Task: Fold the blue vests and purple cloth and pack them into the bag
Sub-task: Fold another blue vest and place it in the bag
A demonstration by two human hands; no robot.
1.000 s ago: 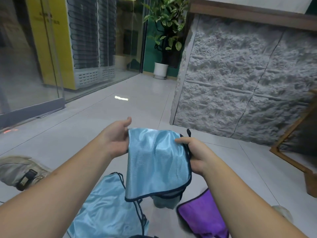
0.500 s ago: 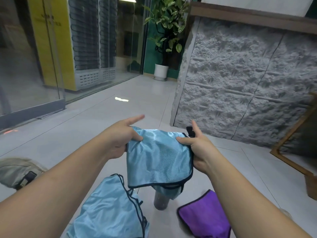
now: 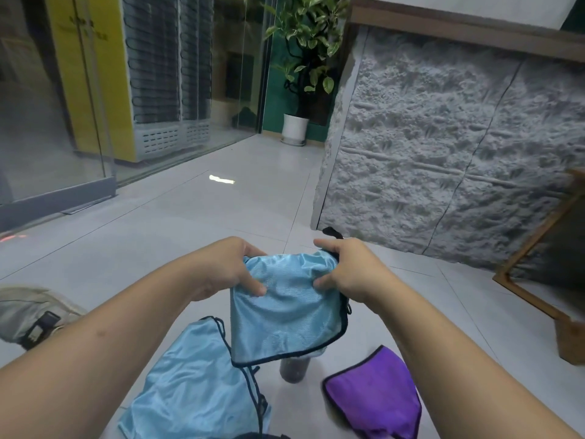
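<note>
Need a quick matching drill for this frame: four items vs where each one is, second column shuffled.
Items:
1. held vest
2. second vest
3. purple cloth
4. potted plant

Places:
A. by the glass wall, far end
B. floor, lower right
C. gripped by left hand and right hand
D. floor, lower left

Pairs: 1-C, 2-D, 3-B, 4-A

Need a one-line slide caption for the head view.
Both hands, left and right, grip a folded blue vest above another vest and purple cloth.
</note>
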